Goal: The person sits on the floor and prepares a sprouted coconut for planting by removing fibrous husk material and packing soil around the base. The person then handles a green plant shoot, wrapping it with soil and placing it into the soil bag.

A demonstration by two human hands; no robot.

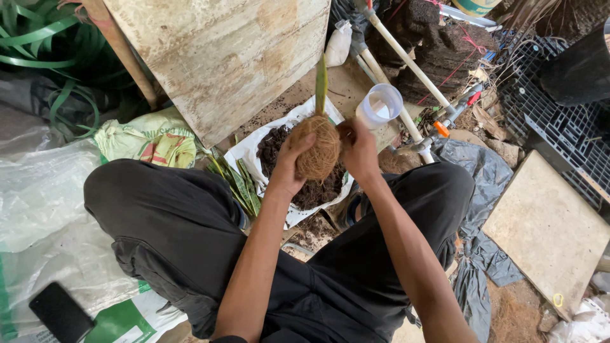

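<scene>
a cluttered outdoor work corner with a dirt-strewn concrete floor [356,82], seen from above over the person's own black-trousered knees. a worn pale board [222,57] leans at the top, a flat square slab [546,228] lies at right beside a black plastic crate [565,127], and crumpled clear plastic sheeting [38,203] covers the left, with a dark phone [60,312] lying on it. between the knees an open white sack [254,149] holds dark potting soil [311,190]; cut green leaves [238,181] lie just beside it and a grey sheet [476,184] spreads to the right. white pipes [400,54] run diagonally behind, near a clear plastic cup [380,105] and blocks of dark fibre [438,51]. above the sack, the coir ball [316,146] with one upright green shoot [321,82] is held between both hands: the left hand [289,168] cups its left side with thumb over the top, fingers curled around it, and the right hand [359,152] presses its right side, fingers bent against the fibre.
</scene>
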